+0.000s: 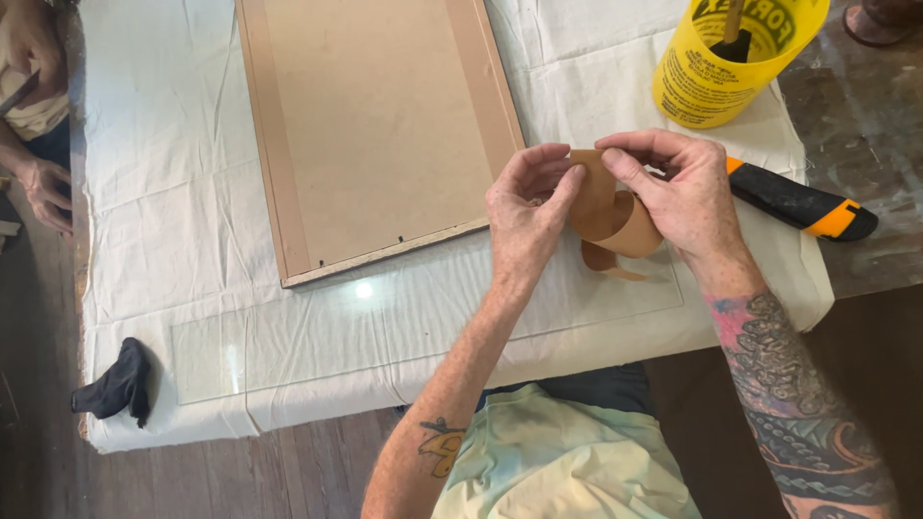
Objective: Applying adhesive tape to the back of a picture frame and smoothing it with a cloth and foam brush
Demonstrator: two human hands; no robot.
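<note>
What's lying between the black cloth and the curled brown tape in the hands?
In the head view, a clear glass sheet lies flat on the white cloth between the black cloth and the curled brown tape.

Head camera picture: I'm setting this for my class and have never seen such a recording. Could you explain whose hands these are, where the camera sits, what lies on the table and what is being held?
There is no machine here. A person wears one camera on the head, looking down at their own bare hands.

The left hand and right hand together pinch a curling strip of brown paper tape.

The table is covered by a white cloth. On it lie a picture frame with its brown backing up, a clear glass sheet, a yellow tub with a stick standing in it, a black and orange utility knife and a dark rag.

At the left edge, another person's hand shows.
</note>
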